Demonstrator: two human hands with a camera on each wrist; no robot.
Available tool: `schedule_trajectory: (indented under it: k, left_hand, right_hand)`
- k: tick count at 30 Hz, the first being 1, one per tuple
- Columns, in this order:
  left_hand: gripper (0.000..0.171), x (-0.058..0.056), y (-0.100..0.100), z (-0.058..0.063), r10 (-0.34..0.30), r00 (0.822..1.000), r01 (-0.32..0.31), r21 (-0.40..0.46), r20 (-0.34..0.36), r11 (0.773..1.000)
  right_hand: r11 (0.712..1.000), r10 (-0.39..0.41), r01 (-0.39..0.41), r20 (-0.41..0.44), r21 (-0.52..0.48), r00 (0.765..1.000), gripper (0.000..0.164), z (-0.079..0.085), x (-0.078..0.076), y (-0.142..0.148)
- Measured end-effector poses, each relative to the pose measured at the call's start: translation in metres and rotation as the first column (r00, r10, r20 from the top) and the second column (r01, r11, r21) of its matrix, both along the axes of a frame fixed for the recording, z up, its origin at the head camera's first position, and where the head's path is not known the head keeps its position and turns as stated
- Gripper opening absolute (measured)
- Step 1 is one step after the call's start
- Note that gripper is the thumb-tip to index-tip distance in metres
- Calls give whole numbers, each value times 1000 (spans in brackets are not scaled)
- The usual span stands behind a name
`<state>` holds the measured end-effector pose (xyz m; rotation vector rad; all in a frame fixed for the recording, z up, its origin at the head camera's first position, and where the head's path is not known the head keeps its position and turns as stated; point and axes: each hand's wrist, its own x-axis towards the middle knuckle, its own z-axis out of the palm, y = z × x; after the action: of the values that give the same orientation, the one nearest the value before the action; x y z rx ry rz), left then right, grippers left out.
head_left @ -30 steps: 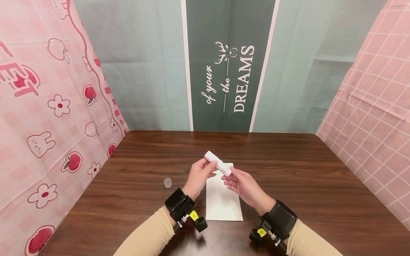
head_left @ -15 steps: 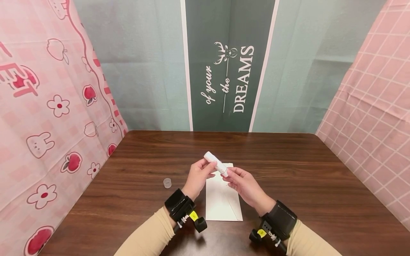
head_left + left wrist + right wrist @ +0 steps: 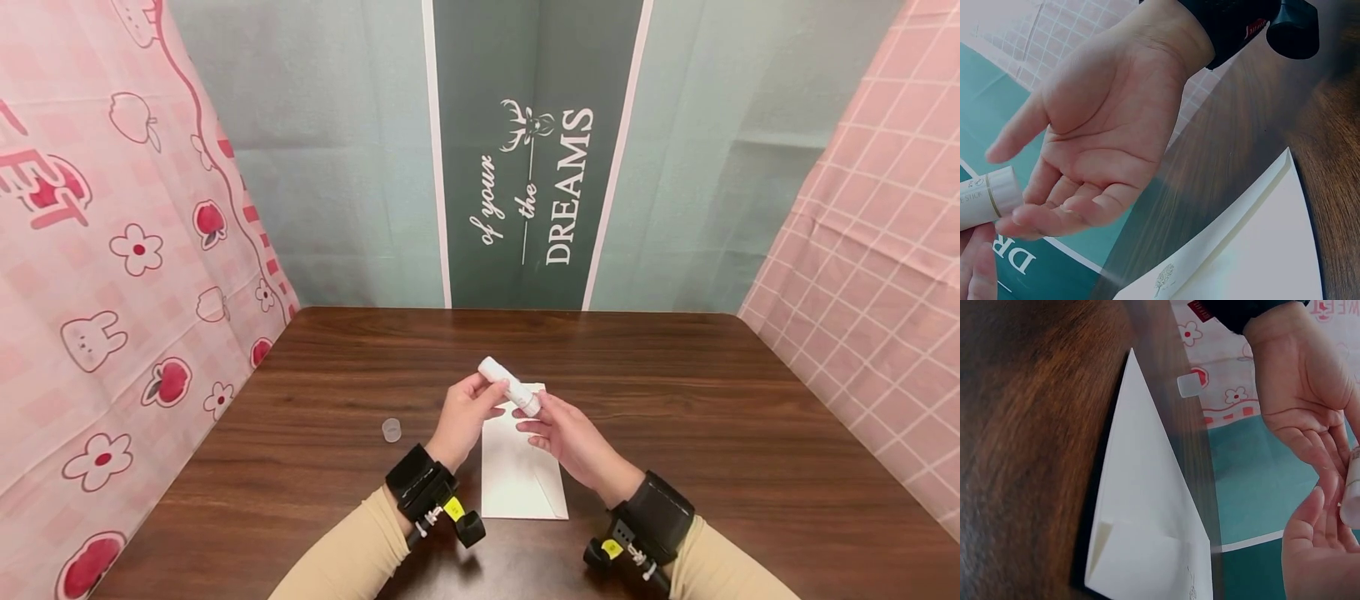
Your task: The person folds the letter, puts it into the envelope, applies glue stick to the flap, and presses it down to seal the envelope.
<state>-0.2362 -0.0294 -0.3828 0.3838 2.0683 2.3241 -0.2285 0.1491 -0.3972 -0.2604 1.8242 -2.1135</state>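
Note:
A white glue stick point(image 3: 510, 386) is tilted above a white envelope point(image 3: 517, 475). My left hand point(image 3: 461, 417) pinches its barrel between thumb and fingers. At the stick's lower right end is my right hand point(image 3: 573, 437). In the left wrist view, the right hand point(image 3: 1104, 131) has its thumb lifted off the glue stick point(image 3: 988, 200), with its other fingers loosely bent beside the end. The left fingers point(image 3: 984, 269) show under the barrel. The right wrist view catches the end of the glue stick point(image 3: 1351, 503) between both hands; its far end lies outside that view.
A small translucent cap point(image 3: 392, 430) lies on the dark wooden table point(image 3: 675, 400), left of the envelope. Fabric hangings enclose the table: a green one point(image 3: 337, 167) behind, a pink printed one point(image 3: 150, 333) at left, and a pink checked one point(image 3: 885, 250) at right.
Half a second ago the right fingers pinched the end of the glue stick; now they have spread and loosened from it. The left hand, envelope and cap look unmoved.

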Motion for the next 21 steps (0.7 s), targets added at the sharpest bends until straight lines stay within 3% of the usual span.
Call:
schedule_trajectory:
  k: [4, 8, 12, 21]
  left_hand:
    - [33, 0, 1, 1, -6, 1000, 6, 6, -2, 1000]
    - [31, 9, 1, 13, 2, 1000, -2, -9, -1, 1000]
    - [31, 10, 1, 14, 3, 1000, -3, -16, -2, 1000]
    - [32, 12, 0, 14, 5, 1000, -5, -28, 7, 1000]
  right_hand:
    - [999, 29, -28, 14, -27, 999, 47, 0, 0, 1]
    - [1000, 21, -21, 6, -18, 1000, 43, 0, -1, 2]
    - [1000, 22, -23, -19, -22, 1000, 40, 0, 0, 4]
    - [995, -81, 83, -42, 53, 996, 35, -3, -3, 1]
